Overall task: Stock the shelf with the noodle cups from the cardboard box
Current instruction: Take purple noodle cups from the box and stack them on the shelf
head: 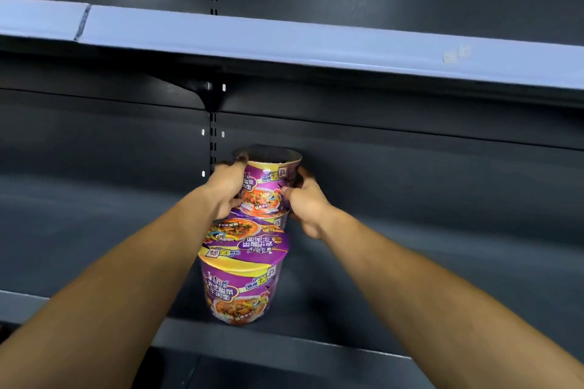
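Both hands are gripping a purple noodle cup at the back of the shelf, one on each side. The left hand is curling its fingers over the cup's left wall, up to the rim; the right hand is pinching the right wall with thumb and fingers. This held cup is sitting on top of another cup, of which only a sliver is showing beneath it.

A front cup is standing upright just before that stack, near the shelf's front edge. All are looking alike: tapered tubs, wider at the top, wrapped in glossy purple film with a yellow band under the rim, white lettering and a picture of noodles in reddish broth. The front cup's lid is lying flat and slightly wrinkled (its print is reading upside down from here).

The shelf is looking like dark, matte painted metal, with a slotted upright running down the back panel. An upper shelf is showing a pale, smooth front strip.
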`<move>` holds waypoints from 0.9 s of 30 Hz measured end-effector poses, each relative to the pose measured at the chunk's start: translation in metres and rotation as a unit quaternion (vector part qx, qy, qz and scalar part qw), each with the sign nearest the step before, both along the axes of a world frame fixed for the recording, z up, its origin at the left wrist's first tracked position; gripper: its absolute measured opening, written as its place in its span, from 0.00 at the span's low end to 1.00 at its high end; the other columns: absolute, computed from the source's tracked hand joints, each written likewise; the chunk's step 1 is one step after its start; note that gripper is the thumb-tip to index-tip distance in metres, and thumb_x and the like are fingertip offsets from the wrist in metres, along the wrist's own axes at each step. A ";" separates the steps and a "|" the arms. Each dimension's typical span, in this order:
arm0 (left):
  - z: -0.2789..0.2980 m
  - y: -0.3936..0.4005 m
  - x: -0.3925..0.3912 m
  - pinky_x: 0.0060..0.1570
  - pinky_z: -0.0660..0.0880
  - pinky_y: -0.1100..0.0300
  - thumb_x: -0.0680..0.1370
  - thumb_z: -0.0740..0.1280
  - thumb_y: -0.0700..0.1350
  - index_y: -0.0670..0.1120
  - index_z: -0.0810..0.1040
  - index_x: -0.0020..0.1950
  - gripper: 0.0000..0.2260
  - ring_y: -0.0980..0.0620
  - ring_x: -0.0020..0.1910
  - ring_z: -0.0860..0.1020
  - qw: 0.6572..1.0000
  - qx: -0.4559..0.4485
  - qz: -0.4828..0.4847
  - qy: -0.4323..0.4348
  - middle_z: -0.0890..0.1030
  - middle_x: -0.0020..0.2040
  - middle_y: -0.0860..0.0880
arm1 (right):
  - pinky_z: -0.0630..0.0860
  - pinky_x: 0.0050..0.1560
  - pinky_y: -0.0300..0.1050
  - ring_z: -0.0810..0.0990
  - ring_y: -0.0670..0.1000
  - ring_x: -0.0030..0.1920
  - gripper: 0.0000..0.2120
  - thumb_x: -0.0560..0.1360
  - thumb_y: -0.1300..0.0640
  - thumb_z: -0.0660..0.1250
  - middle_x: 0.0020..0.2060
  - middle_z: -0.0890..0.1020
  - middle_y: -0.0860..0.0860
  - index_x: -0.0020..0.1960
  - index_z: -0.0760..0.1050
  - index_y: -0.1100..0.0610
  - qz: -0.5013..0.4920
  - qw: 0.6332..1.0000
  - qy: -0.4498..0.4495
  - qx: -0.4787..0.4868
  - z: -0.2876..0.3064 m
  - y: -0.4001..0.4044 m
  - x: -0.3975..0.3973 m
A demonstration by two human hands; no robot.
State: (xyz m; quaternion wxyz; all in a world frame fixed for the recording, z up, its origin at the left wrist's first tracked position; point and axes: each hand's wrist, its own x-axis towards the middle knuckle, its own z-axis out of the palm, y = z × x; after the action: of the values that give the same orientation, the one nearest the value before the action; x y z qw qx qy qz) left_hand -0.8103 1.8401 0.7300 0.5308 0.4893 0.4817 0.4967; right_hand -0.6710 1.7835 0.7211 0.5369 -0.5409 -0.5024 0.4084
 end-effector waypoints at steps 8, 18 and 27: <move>0.006 -0.012 0.003 0.46 0.75 0.54 0.80 0.59 0.57 0.43 0.70 0.61 0.19 0.51 0.43 0.77 1.000 0.001 0.014 0.016 0.79 0.45 0.47 | 0.79 0.50 0.51 0.80 0.53 0.52 0.22 0.79 0.64 0.61 0.60 0.78 0.55 0.70 0.62 0.51 0.003 1.000 -0.012 -0.018 -0.001 -0.004 -0.003; 0.016 -0.039 0.009 0.32 0.71 0.60 0.82 0.54 0.55 0.43 0.72 0.52 0.16 0.52 0.35 0.77 0.996 0.008 0.056 0.075 0.79 0.39 0.47 | 0.71 0.34 0.40 0.77 0.46 0.40 0.21 0.79 0.62 0.60 0.55 0.79 0.56 0.71 0.60 0.59 -0.027 0.999 -0.006 -0.036 0.011 -0.036 -0.008; 0.001 -0.126 0.023 0.36 0.79 0.56 0.76 0.63 0.41 0.44 0.75 0.35 0.09 0.44 0.34 0.80 0.974 0.073 0.045 0.209 0.79 0.35 0.43 | 0.73 0.36 0.39 0.78 0.45 0.35 0.09 0.80 0.59 0.59 0.37 0.78 0.49 0.42 0.73 0.53 -0.010 0.996 -0.022 -0.082 0.002 -0.120 0.039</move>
State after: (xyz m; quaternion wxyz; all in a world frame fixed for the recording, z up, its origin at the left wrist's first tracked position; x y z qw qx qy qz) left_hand -0.7871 1.7146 0.7305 0.3582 0.5980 0.5659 0.4403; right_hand -0.6316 1.6638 0.7231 0.4840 -0.5969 -0.4732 0.4307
